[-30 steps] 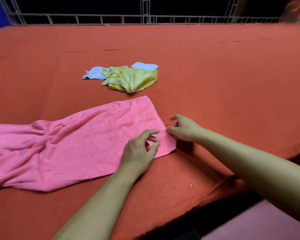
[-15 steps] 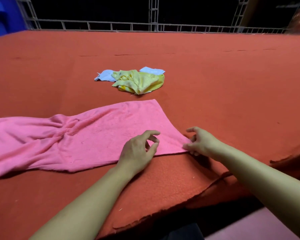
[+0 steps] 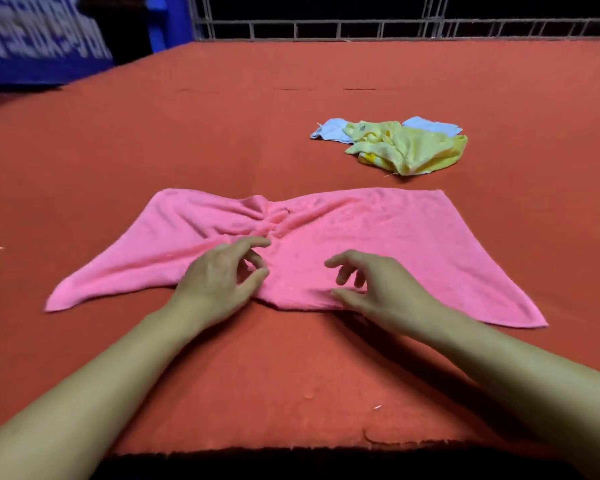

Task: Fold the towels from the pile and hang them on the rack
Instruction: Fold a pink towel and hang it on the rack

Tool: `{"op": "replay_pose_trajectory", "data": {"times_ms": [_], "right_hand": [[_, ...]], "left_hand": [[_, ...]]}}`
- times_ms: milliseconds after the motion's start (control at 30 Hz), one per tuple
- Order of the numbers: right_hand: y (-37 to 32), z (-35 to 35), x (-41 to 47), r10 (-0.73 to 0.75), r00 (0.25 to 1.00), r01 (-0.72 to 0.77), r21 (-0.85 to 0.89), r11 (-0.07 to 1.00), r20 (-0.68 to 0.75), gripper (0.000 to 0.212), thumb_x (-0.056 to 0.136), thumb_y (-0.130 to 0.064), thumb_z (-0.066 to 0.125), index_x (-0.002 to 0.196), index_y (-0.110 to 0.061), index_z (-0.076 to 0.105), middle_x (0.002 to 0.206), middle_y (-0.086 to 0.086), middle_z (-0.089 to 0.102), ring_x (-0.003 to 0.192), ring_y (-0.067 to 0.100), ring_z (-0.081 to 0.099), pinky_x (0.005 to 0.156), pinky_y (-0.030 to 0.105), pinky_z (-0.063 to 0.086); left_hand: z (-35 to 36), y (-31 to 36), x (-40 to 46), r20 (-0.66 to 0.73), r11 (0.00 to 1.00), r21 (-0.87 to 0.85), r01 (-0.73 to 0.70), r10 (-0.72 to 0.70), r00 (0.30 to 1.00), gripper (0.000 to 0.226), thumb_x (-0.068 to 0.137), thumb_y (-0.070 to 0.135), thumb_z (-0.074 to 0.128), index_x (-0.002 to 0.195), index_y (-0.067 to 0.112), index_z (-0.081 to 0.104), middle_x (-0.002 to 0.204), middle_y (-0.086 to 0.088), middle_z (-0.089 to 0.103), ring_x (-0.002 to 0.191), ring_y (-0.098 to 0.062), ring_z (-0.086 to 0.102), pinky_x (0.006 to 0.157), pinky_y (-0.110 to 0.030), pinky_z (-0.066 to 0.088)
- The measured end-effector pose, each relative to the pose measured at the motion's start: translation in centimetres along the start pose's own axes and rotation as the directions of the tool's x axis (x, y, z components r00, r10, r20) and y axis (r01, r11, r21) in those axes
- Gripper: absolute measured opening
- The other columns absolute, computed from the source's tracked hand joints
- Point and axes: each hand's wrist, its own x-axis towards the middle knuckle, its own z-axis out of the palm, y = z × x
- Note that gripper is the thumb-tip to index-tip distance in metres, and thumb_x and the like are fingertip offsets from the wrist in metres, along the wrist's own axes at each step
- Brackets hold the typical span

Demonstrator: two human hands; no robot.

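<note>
Head view: both hands [image 3: 219, 282] [image 3: 381, 292] over pink towel [image 3: 378, 230].

An orange-red felt-like cover spreads over the tabletop [image 3: 326, 375], its near edge ragged and slightly torn. A few small white specks [image 3: 377, 407] lie on it. Beyond the far edge runs a grey metal railing [image 3: 361, 29] against darkness. At far left stands a blurred blue banner [image 3: 39, 39] with white lettering.
</note>
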Motion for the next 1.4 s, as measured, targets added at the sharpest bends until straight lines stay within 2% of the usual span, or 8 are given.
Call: {"op": "replay_pose_trajectory", "data": {"times_ms": [167, 300, 467, 600, 733, 800, 1133, 1400], "right_hand": [[-2.0, 4.2, 0.6, -0.092, 0.995, 0.096, -0.108, 0.990, 0.036, 0.043, 0.086, -0.028, 0.069, 0.128, -0.030, 0.056, 0.103, -0.012, 0.064, 0.092, 0.009, 0.053, 0.079, 0.024, 0.042], [-2.5, 5.0, 0.6, -0.118, 0.993, 0.116, -0.115, 0.986, -0.006, 0.039, 0.091, -0.024, 0.065, 0.128, -0.029, 0.056, 0.097, -0.012, 0.063, 0.088, 0.008, 0.055, 0.081, 0.032, 0.047], [-2.4, 4.4, -1.2, -0.252, 0.963, 0.260, -0.085, 0.962, 0.092, 0.052, 0.089, -0.021, 0.069, 0.131, -0.041, 0.046, 0.092, -0.026, 0.055, 0.077, -0.013, 0.050, 0.072, 0.011, 0.040], [-2.2, 3.9, -3.2, -0.262, 0.963, 0.265, -0.049, 0.963, 0.059, 0.063, 0.085, -0.023, 0.074, 0.134, -0.046, 0.041, 0.092, -0.026, 0.059, 0.075, -0.003, 0.056, 0.069, 0.008, 0.042], [-2.7, 4.3, -3.7, -0.243, 0.965, 0.247, -0.026, 0.969, 0.098, 0.067, 0.082, -0.027, 0.076, 0.134, -0.049, 0.039, 0.094, -0.029, 0.058, 0.087, -0.001, 0.058, 0.075, 0.008, 0.042], [-3.0, 4.7, -3.5, -0.245, 0.965, 0.248, -0.031, 0.968, 0.094, 0.064, 0.083, -0.026, 0.075, 0.134, -0.046, 0.042, 0.095, -0.030, 0.057, 0.089, -0.003, 0.057, 0.077, 0.008, 0.041], [-4.5, 3.6, -2.9, -0.097, 0.983, 0.148, 0.353, 0.924, -0.159, 0.053, 0.086, -0.004, 0.070, 0.128, -0.031, 0.051, 0.083, -0.011, 0.066, 0.066, 0.013, 0.058, 0.066, 0.023, 0.048], [-4.8, 2.7, -3.5, -0.113, 0.981, 0.167, 0.389, 0.906, -0.157, 0.054, 0.087, -0.004, 0.070, 0.128, -0.032, 0.050, 0.084, -0.010, 0.066, 0.065, 0.014, 0.058, 0.065, 0.023, 0.048]], "left_hand": [[-4.1, -6.8, -5.2, 0.022, 0.970, 0.192, 0.149, -0.156, 0.987, 0.049, 0.083, 0.035, 0.070, 0.129, 0.030, 0.055, 0.115, 0.009, 0.066, 0.107, -0.017, 0.060, 0.093, -0.036, 0.049], [-4.2, -8.9, -6.0, 0.004, 0.974, 0.126, 0.188, -0.190, 0.982, 0.042, 0.085, 0.026, 0.074, 0.124, 0.028, 0.060, 0.112, 0.009, 0.068, 0.105, -0.016, 0.062, 0.094, -0.038, 0.050], [-4.6, -8.7, -5.0, -0.079, 0.979, -0.001, 0.205, -0.204, 0.976, 0.032, 0.095, 0.014, 0.056, 0.124, 0.026, 0.060, 0.098, 0.009, 0.067, 0.095, -0.019, 0.064, 0.087, -0.039, 0.051], [-6.5, -8.7, -6.0, -0.060, 0.979, -0.053, 0.198, -0.201, 0.978, 0.036, 0.089, 0.026, 0.043, 0.122, 0.029, 0.059, 0.086, 0.015, 0.063, 0.078, -0.010, 0.059, 0.078, -0.035, 0.049], [-5.7, -6.9, -7.6, -0.213, 0.961, 0.275, -0.013, 0.074, 0.974, 0.031, 0.086, 0.026, 0.053, 0.114, 0.021, 0.063, 0.096, 0.009, 0.064, 0.082, -0.018, 0.054, 0.080, -0.039, 0.047], [-4.4, -5.5, -8.4, -0.097, 0.985, 0.156, -0.074, 0.089, 0.991, 0.035, 0.086, 0.037, 0.056, 0.119, 0.027, 0.061, 0.093, 0.018, 0.064, 0.081, -0.006, 0.051, 0.078, -0.031, 0.048], [-1.8, -1.4, -7.7, 0.060, 0.986, 0.157, -0.064, 0.056, 0.997, 0.083, 0.066, 0.073, 0.059, 0.137, 0.031, 0.048, 0.134, 0.008, 0.054, 0.125, -0.012, 0.045, 0.106, -0.032, 0.034], [-0.3, 0.5, -6.0, -0.207, 0.956, 0.262, -0.135, 0.192, 0.959, 0.064, 0.063, 0.012, 0.044, 0.126, 0.015, 0.056, 0.097, -0.003, 0.063, 0.082, -0.030, 0.057, 0.080, -0.040, 0.046]]}}
